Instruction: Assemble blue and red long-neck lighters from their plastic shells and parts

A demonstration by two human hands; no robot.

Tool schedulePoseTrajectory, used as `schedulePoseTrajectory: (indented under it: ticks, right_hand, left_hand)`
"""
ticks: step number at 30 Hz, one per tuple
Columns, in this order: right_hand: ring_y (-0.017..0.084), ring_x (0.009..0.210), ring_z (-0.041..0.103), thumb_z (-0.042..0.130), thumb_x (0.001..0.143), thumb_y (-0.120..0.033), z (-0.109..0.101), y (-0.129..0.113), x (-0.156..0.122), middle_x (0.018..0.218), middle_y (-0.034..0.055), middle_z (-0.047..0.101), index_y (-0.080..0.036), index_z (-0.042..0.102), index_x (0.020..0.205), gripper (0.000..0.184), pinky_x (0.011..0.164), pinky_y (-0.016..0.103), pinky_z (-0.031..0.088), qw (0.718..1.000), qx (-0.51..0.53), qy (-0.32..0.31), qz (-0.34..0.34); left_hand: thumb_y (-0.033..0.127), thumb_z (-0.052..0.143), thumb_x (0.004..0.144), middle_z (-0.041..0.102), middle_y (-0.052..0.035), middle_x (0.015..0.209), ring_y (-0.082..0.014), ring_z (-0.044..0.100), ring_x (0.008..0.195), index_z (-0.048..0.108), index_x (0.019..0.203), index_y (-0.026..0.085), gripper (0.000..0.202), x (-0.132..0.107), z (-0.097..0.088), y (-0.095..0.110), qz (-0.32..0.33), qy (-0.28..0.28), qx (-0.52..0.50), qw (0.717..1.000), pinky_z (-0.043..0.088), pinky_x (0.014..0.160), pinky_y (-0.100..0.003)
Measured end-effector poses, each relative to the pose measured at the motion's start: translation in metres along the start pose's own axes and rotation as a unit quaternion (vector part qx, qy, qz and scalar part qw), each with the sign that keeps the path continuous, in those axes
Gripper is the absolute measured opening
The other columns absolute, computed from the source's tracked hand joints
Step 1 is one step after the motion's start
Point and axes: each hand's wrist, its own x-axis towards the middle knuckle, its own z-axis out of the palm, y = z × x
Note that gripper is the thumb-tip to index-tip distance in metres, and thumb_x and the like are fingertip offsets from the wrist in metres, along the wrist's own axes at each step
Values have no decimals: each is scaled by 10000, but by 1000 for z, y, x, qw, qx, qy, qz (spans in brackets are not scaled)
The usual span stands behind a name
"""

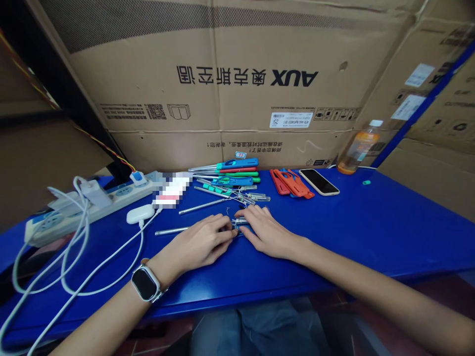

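One bottle (358,148) holds orange liquid; left hand (200,244) and right hand (265,230) lay flat fingers on metal parts (239,223).

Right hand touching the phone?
Apart. Head view: right hand rests by the metal parts; bare blue table shows between it and the phone.

Both arms (107,319) are bare, a watch (146,283) with a dark square face sits by the left hand (202,245), and the trousers (260,329) are grey-blue.
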Motion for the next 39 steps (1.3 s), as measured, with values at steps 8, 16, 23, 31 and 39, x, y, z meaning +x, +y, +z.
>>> schedulePoseTrajectory:
  ticks: [8, 16, 23, 31, 39]
  right_hand:
    - [264, 1059, 497, 361, 1015, -279, 0, 3, 1, 1199, 143, 549, -170, 453, 1282, 303, 908, 445, 391, 999, -20, -12, -22]
    - [262, 1041, 502, 347, 1008, -262, 3, 6, 3, 1177, 141, 540, -173, 446, 1282, 305, 908, 445, 387, 999, -33, -16, -36]
    - [269, 1051, 496, 330, 1009, -250, 3, 3, 3, 1184, 153, 542, -145, 455, 1279, 316, 920, 466, 384, 999, -33, -19, -27]
    - [269, 1127, 487, 364, 1012, -268, -3, -3, 3, 1230, 136, 547, -175, 441, 1269, 284, 960, 478, 374, 1000, 19, -18, 11]
    - [212, 1079, 542, 410, 1012, -246, -1, 7, 6, 1108, 68, 624, -212, 550, 1068, 155, 945, 402, 393, 992, 88, 85, 13]
  left_hand:
    - [256, 494, 971, 627, -58, 924, -179, 606, 849, 686, 958, 177, 208, 0, -2, -15, -79, -7, -97, 992, 497, 787, -298]
    - [223, 471, 980, 603, -41, 900, -176, 572, 848, 640, 901, 182, 191, 3, 1, -11, -78, -10, -108, 991, 459, 776, -288]
    - [215, 461, 976, 592, -46, 886, -182, 567, 841, 647, 895, 178, 207, 4, 0, -10, -70, -13, -90, 993, 459, 768, -292]
    - [281, 509, 970, 605, -64, 930, -202, 564, 891, 682, 1036, 176, 213, 2, -5, -7, -57, 10, -63, 996, 470, 818, -332]
    - [262, 475, 1000, 602, -61, 903, -183, 562, 861, 706, 965, 176, 249, 2, 1, -5, -40, 3, -61, 997, 469, 793, -308]
